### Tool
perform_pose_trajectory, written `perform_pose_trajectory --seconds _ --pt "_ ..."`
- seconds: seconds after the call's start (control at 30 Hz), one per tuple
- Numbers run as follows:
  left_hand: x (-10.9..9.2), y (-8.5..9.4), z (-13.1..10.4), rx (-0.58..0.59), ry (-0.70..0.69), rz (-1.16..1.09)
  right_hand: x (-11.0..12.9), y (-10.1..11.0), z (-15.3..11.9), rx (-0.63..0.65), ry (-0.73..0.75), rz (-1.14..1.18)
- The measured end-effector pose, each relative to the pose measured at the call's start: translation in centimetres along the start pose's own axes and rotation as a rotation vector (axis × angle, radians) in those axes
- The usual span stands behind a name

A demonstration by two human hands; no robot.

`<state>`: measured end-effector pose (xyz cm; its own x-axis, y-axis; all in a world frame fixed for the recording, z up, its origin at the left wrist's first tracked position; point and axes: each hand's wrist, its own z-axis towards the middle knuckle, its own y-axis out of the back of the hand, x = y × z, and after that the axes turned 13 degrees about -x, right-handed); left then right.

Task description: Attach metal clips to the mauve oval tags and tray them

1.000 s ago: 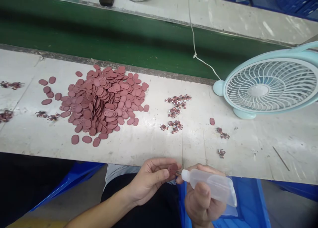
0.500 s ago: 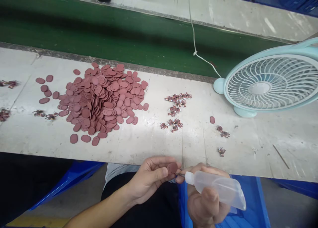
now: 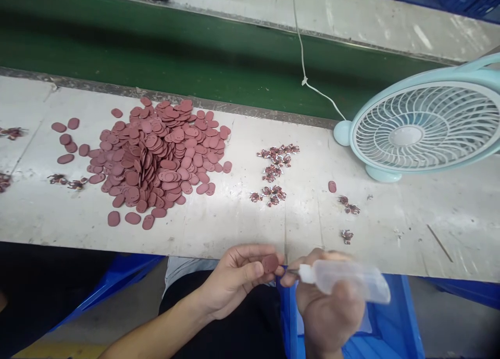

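Note:
Between the thumb and fingers of my left hand (image 3: 238, 281) is a flat reddish-brown oval piece (image 3: 270, 264), held just past the table's front edge. My right hand (image 3: 328, 307), partly blurred, grips a translucent squeeze bottle (image 3: 349, 280) lying sideways with a white cap and a thin dark nozzle. That nozzle points left at the oval piece, with a small gap between them. On the table ahead lies a large heap of similar oval pieces (image 3: 156, 156). Small dark-and-white figure-like parts (image 3: 273, 171) lie in clusters to the heap's right.
A light-blue fan (image 3: 410, 135) stands at the right, its white cord (image 3: 302, 51) running back across a green strip (image 3: 234, 72). Below the table edge sits a blue bin (image 3: 398, 317). A thin brown stick (image 3: 439, 243) and one stray oval piece lie on the right side.
My right hand has drawn the bottle slightly right, and its nozzle has come away from the oval piece. The bottle lies more level. My left hand keeps its hold.

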<state>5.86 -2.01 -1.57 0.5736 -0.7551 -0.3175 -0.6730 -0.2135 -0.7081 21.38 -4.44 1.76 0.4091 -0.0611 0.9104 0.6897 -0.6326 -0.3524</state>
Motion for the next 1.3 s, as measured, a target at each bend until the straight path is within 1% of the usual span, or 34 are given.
perform_pose_trajectory --seconds 0.07,0.13,0.17,0.2,0.27,0.3,0.33,0.37,0.4,0.5,0.57,0.63,0.67,0.7,0.8,0.87,0.97,1.07,1.1,1.13,1.23,1.27,1.3 --pt "-0.1 0.1 0.0 0.006 -0.001 -0.002 0.0 1.1 2.4 0.009 -0.300 0.246" --pt "-0.3 0.2 -0.1 0.000 -0.010 -0.001 -0.7 2.7 5.4 0.018 -0.596 0.561" --pt "-0.4 0.4 -0.1 -0.009 -0.017 -0.002 -1.3 3.5 6.8 0.032 -0.719 0.721" --pt "-0.5 0.5 -0.1 -0.020 -0.025 -0.003 -1.9 4.3 8.0 0.053 -0.808 0.849" --pt "-0.9 1.0 -0.2 -0.052 -0.036 -0.002 -2.9 5.3 9.4 0.102 -0.890 1.003" --pt "-1.0 1.3 -0.2 -0.071 -0.041 -0.002 -3.2 5.4 9.6 0.113 -0.881 1.028" --pt "-1.2 1.6 -0.3 -0.091 -0.046 -0.003 -3.3 5.4 9.3 0.111 -0.836 1.005" --pt "-1.4 1.9 -0.3 -0.110 -0.053 -0.004 -3.3 5.1 8.8 0.100 -0.757 0.917" --pt "-1.6 2.2 -0.3 -0.129 -0.059 -0.006 -3.2 4.5 8.2 0.094 -0.630 0.736" --pt "-1.9 2.6 -0.3 -0.165 -0.076 -0.010 -2.9 2.1 6.5 0.096 -0.130 -0.055" --pt "-2.1 2.7 -0.4 -0.171 -0.082 -0.013 -3.2 0.2 6.5 0.138 0.176 -0.534" --pt "-2.1 2.6 -0.5 -0.166 -0.081 -0.015 -3.9 -1.6 7.7 0.186 0.387 -0.839" --pt "-2.1 2.5 -0.6 -0.163 -0.079 -0.014 -4.3 -2.3 8.6 0.206 0.469 -0.960" --pt "-2.1 2.5 -0.7 -0.160 -0.078 -0.012 -4.6 -2.8 9.5 0.223 0.519 -1.037" --pt "-2.1 2.4 -0.8 -0.158 -0.083 -0.010 -5.2 -3.7 11.7 0.269 0.559 -1.146" --pt "-2.2 2.4 -0.9 -0.167 -0.087 -0.012 -5.0 -3.7 12.2 0.312 0.573 -1.203" --pt "-2.2 2.7 -0.9 -0.184 -0.087 -0.022 -3.8 -3.0 11.5 0.379 0.578 -1.239" --pt "-2.4 3.0 -0.8 -0.187 -0.087 -0.034 -2.2 -1.5 9.7 0.426 0.560 -1.214" --pt "-2.4 3.1 -0.8 -0.186 -0.088 -0.036 -1.8 -0.9 9.0 0.421 0.510 -1.166" --pt "-2.5 3.1 -0.8 -0.186 -0.091 -0.038 -1.5 -0.1 8.3 0.410 0.425 -1.093" --pt "-2.6 3.2 -0.6 -0.191 -0.102 -0.037 -1.1 2.0 6.4 0.377 0.079 -0.807" --pt "-2.6 3.1 -0.6 -0.190 -0.103 -0.033 -1.0 2.5 5.8 0.376 -0.003 -0.733" --pt "-2.5 3.0 -0.5 -0.189 -0.101 -0.029 -1.0 2.8 5.3 0.380 -0.053 -0.676"
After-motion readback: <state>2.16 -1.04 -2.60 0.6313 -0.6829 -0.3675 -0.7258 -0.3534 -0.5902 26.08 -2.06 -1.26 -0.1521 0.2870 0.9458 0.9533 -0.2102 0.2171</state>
